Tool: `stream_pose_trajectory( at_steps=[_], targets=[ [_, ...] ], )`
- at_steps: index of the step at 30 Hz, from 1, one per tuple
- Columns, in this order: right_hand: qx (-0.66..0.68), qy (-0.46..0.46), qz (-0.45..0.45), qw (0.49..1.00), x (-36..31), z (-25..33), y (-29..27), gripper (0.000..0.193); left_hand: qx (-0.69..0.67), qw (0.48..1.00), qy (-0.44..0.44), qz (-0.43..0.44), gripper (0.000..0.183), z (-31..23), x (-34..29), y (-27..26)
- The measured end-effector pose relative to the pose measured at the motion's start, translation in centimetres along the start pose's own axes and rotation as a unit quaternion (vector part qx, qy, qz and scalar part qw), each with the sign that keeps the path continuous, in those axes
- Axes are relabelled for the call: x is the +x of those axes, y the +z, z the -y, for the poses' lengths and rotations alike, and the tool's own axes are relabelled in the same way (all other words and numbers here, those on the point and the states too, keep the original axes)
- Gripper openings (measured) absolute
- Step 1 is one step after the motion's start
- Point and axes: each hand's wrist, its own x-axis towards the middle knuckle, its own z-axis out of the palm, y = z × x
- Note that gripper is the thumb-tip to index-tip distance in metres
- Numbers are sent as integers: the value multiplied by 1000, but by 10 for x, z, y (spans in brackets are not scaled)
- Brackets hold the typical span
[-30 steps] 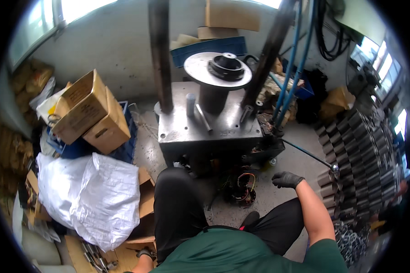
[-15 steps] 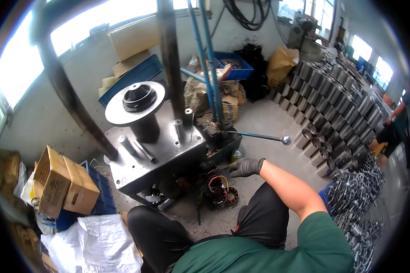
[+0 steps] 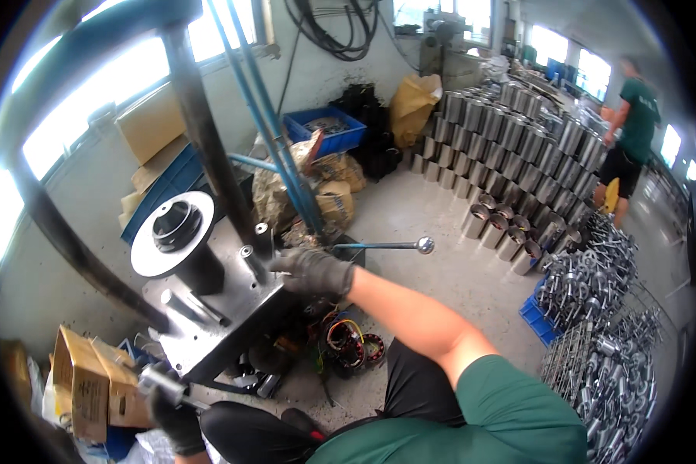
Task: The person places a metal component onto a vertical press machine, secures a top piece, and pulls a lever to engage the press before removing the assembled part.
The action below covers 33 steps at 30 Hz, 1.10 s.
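My left hand (image 3: 176, 424), in a dark glove, is closed around a silver metal cylinder with a thin shaft (image 3: 162, 384), low at the left beside the cardboard boxes. My right hand (image 3: 314, 271), also gloved, reaches over the right edge of the steel press table (image 3: 201, 344). Its fingers stretch to the left, and I see nothing held in them. Close by its fingertips stand short metal posts (image 3: 249, 259) on the table. A black cylinder with a wide pale disc (image 3: 145, 251) and dark stepped top stands on the table's far left part.
Press columns (image 3: 205, 131) rise behind the table. A ball-ended lever (image 3: 383, 246) juts right. Wound stators with coloured wires (image 3: 348, 344) lie on the floor below. Steel cylinders (image 3: 479, 139) are stacked at right, near piled shafts (image 3: 595, 278). Another person (image 3: 634, 116) stands far right.
My right hand has moved left and up to the table's edge. My left hand has come into view with the silver cylinder. The view has swung to the right, showing more of the other person.
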Motion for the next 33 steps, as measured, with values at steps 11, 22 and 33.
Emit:
stream_pose_trajectory(
  at_steps=[11,22,33],
  targets=[
    [-70,14,-212,975,55,-17,75,43,4,990,-128,66,56,169,39,87],
    [-96,34,-164,981,68,-23,100,41,-108,962,-251,3,37,162,45,99],
    [-102,-18,-233,967,75,-29,97,21,-42,973,-228,6,47,168,44,100]
  ],
)
